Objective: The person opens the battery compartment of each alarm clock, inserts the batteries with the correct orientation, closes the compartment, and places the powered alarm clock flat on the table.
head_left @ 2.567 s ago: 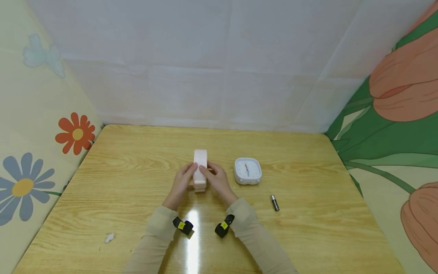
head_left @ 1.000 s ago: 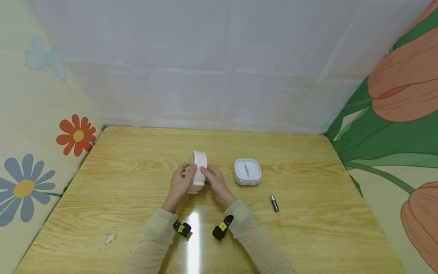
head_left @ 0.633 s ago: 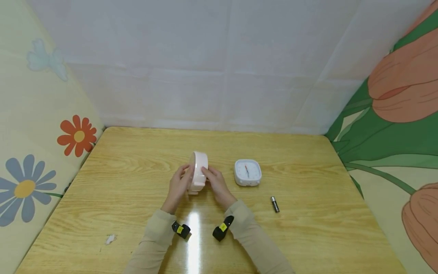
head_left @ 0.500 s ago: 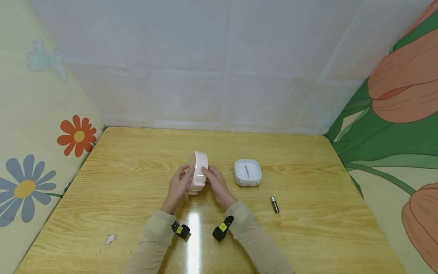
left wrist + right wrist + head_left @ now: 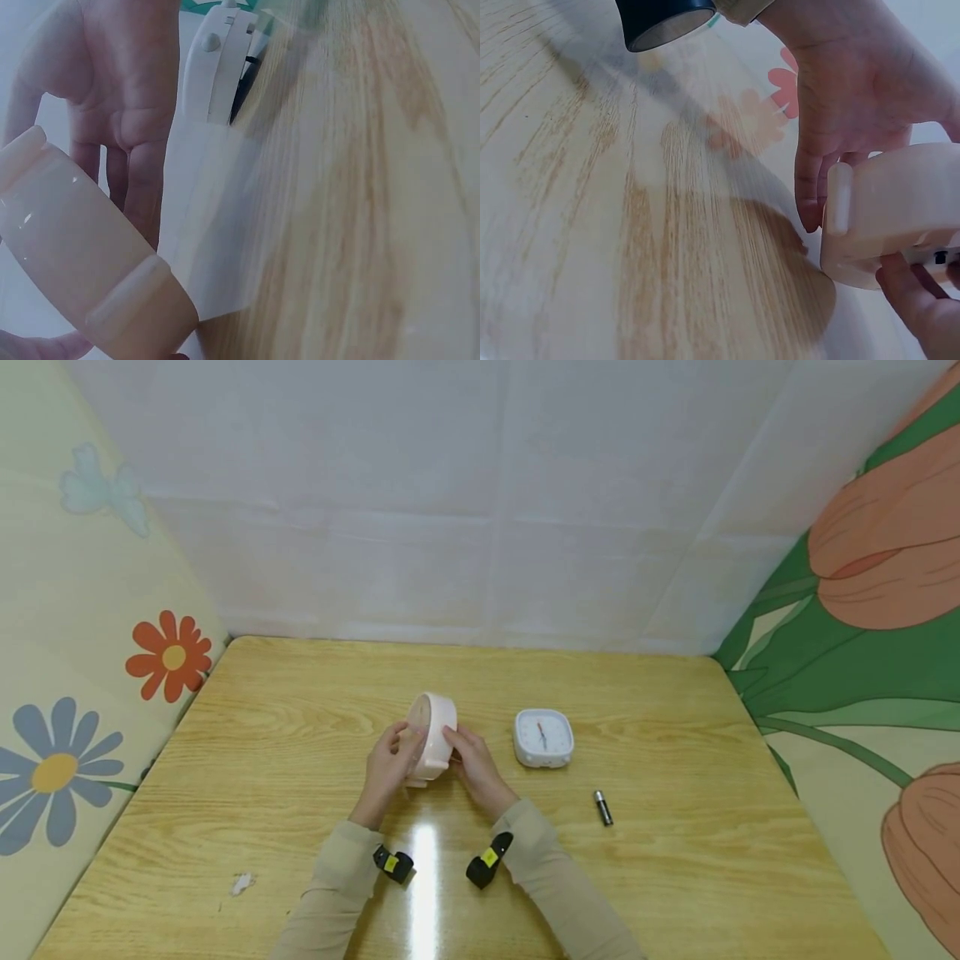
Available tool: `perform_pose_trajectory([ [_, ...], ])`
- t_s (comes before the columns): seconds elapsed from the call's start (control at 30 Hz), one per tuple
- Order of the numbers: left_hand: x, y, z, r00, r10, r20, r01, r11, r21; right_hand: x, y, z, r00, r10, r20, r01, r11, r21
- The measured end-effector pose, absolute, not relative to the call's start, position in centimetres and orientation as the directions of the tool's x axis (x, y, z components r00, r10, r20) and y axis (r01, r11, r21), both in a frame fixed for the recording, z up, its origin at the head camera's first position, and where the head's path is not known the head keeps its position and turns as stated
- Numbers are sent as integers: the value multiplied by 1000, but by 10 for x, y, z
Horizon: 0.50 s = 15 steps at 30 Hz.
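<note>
A pale pink alarm clock (image 5: 438,747) stands on edge between my two hands, its round face turned to the left in the head view. My left hand (image 5: 385,779) holds it on the face side, thumb against the front. My right hand (image 5: 481,774) grips it from the right, thumb on the rim and fingers behind. In the left wrist view the smooth rim of the pink clock (image 5: 82,232) shows, with a raised bar across it. Fingers of my right hand (image 5: 922,311) lie at the back of the clock in the right wrist view, near a small black part.
A white square clock (image 5: 543,739) lies face up to the right of my hands. Nearer, a black and silver battery (image 5: 603,808) lies on the wooden table (image 5: 697,860). A small white scrap (image 5: 242,883) is at the front left. A white sheet hangs behind the table.
The pink clock has turned from edge-on so that its face shows at the left. My left hand has shifted slightly left with it; my right hand keeps its hold.
</note>
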State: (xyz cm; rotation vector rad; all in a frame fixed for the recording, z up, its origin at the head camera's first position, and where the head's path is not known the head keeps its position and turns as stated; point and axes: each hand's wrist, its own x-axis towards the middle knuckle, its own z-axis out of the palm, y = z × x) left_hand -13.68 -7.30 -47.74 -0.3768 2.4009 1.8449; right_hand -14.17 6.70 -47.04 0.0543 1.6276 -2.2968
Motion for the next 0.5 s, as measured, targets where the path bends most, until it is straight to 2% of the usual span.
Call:
perform_pose_trajectory([
  [0.5, -138, -80, -477, -962, -166, -216, -255, 267, 929, -143, 70, -472, -917, -316, -244, 338, -291, -895],
])
